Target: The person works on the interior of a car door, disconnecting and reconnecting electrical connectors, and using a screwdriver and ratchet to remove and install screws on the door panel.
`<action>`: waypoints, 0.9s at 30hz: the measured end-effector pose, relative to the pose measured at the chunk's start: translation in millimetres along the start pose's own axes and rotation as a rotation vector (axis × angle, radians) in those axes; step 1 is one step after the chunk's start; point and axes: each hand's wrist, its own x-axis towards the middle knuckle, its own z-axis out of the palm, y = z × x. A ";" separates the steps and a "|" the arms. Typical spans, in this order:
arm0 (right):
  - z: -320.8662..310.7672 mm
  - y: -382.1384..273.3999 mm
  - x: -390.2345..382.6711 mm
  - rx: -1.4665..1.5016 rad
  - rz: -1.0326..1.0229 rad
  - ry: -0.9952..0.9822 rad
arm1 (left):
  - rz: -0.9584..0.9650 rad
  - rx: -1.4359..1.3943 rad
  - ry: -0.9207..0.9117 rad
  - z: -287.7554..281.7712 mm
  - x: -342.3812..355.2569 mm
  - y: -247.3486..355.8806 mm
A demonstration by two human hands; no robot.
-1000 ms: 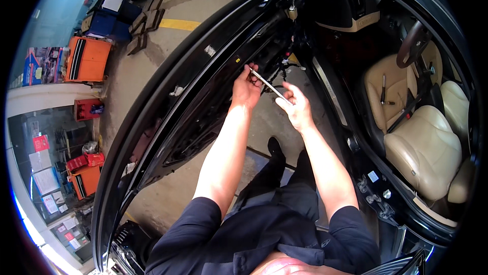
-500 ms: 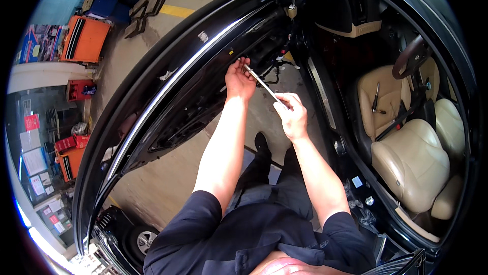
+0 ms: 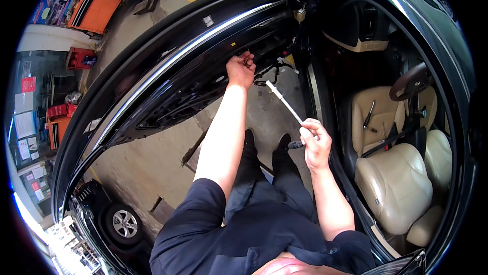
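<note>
A: Reaching into the stripped inner side of the open car door [image 3: 193, 71], the left hand [image 3: 241, 69] is seen at the upper edge of the door frame, close to a loose wiring loom [image 3: 272, 74]. How are its fingers set?

B: They are curled and pressed together on something small at the door edge; what is pinched cannot be told, as it is hidden by the hand.

A: And the tool?

B: A long, slim screwdriver [image 3: 284, 103] is held in the right hand [image 3: 315, 142], its pale shaft pointing up and left toward the door, its tip free in the air, clear of the panel. The fingers are closed around the dark handle end.

A: What would be judged good practice for the step shown?

B: The part at the door edge is best kept steady by the left hand while the tip is guided to its seat. The shaft should be kept in line with the fastener, so slipping onto the painted frame or the wiring is avoided.

A: Anything nearby to be minded?

B: The beige seat [image 3: 394, 188] lies well apart, at right; both shoes [image 3: 264, 145] stand on the concrete floor [image 3: 152, 158] beneath the door.
</note>
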 end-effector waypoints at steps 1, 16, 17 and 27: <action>-4.1 -4.4 -0.6 0.002 0.007 -0.004 | 0.014 0.044 -0.006 -2.6 2.2 1.5; -139.2 77.7 -45.8 0.117 0.749 0.244 | -0.116 0.669 0.077 -213.5 -121.4 -1.0; -147.2 87.7 -50.6 0.093 0.790 0.287 | -0.162 0.680 0.130 -249.7 -139.4 -12.0; -219.1 136.8 -98.5 0.079 0.744 0.587 | -0.527 1.023 0.631 -411.9 -283.8 -89.2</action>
